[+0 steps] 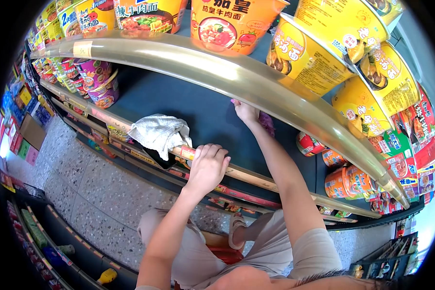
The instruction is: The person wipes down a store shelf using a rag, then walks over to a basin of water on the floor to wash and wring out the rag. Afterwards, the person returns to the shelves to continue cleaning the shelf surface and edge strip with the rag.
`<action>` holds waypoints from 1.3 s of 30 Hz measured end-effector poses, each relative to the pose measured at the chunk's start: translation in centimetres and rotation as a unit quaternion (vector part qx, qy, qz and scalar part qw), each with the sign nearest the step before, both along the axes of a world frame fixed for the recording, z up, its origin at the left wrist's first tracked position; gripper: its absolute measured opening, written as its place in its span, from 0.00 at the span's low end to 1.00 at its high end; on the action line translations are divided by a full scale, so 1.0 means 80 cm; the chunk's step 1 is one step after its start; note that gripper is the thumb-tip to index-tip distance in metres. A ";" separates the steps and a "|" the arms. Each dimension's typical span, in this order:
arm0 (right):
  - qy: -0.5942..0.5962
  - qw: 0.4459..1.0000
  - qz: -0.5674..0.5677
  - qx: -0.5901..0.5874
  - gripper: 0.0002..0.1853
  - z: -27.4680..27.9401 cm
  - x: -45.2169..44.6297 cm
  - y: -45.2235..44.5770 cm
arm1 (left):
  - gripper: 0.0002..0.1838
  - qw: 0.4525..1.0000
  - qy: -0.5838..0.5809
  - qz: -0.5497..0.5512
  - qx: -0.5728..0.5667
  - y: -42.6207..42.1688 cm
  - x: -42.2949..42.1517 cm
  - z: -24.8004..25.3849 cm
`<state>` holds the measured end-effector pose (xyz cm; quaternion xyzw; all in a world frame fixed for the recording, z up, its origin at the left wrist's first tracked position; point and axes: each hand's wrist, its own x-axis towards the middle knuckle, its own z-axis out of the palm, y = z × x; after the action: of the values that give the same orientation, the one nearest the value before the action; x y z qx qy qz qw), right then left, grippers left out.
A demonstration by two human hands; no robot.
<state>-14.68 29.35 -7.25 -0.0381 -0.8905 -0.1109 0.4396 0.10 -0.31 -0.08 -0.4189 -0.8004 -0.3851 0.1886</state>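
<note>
My left hand (pixel 209 166) rests over the front edge strip (pixel 246 177) of a dark shelf, its fingers curled on the rail. Just left of it, a crumpled white cloth (pixel 160 133) drapes over the same edge. Further in, my right hand (pixel 247 112) reaches onto the dark shelf surface (pixel 193 96), under the clear curved rail of the shelf above. Its fingers are bent round a purple cloth (pixel 267 124), which shows on both sides of the hand and is partly hidden by it.
Yellow noodle tubs (pixel 307 55) and an orange tub (pixel 234 24) stand on the upper shelf. Purple cups (pixel 103 92) sit at the left of the lower shelf, orange cups (pixel 345 182) at its right. Lower shelves and a speckled floor (pixel 106 169) lie below.
</note>
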 end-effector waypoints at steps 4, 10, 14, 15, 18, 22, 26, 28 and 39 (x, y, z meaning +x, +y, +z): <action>0.008 1.000 -0.001 0.009 0.14 0.037 0.016 -0.021 | 0.10 1.000 -0.002 0.002 -0.003 -0.001 0.000 0.000; -0.038 0.993 -0.049 -0.097 0.13 -0.010 -0.018 0.006 | 0.10 1.000 0.004 -0.001 0.003 0.000 0.000 0.000; -0.033 0.990 -0.006 -0.140 0.11 0.007 -0.005 -0.012 | 0.10 1.000 0.005 -0.002 0.006 0.000 0.000 0.001; -0.041 0.988 0.004 -0.147 0.10 0.007 -0.002 -0.012 | 0.10 1.000 0.005 -0.002 0.007 0.000 0.000 0.001; -0.053 0.987 0.057 -0.140 0.07 0.013 0.008 -0.010 | 0.10 1.000 0.010 -0.001 0.010 0.000 0.001 0.001; -0.093 0.969 0.109 -0.201 0.06 0.032 0.031 -0.029 | 0.10 1.000 0.015 -0.001 0.009 -0.001 0.001 -0.001; -0.134 0.939 0.201 -0.245 0.06 0.062 0.065 -0.053 | 0.09 1.000 0.013 -0.002 0.000 -0.001 0.001 -0.001; -0.162 0.921 0.221 -0.276 0.07 0.071 0.076 -0.060 | 0.09 1.000 0.013 0.000 -0.002 -0.001 0.002 -0.001; -0.224 0.905 0.261 -0.252 0.08 0.082 0.106 -0.070 | 0.08 1.000 0.019 0.004 -0.007 0.001 0.004 -0.001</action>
<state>-6.22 23.76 -0.66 0.1121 -0.9417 0.2305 0.2179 0.42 -0.27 -0.18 -0.4244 -0.8008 -0.3711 0.2022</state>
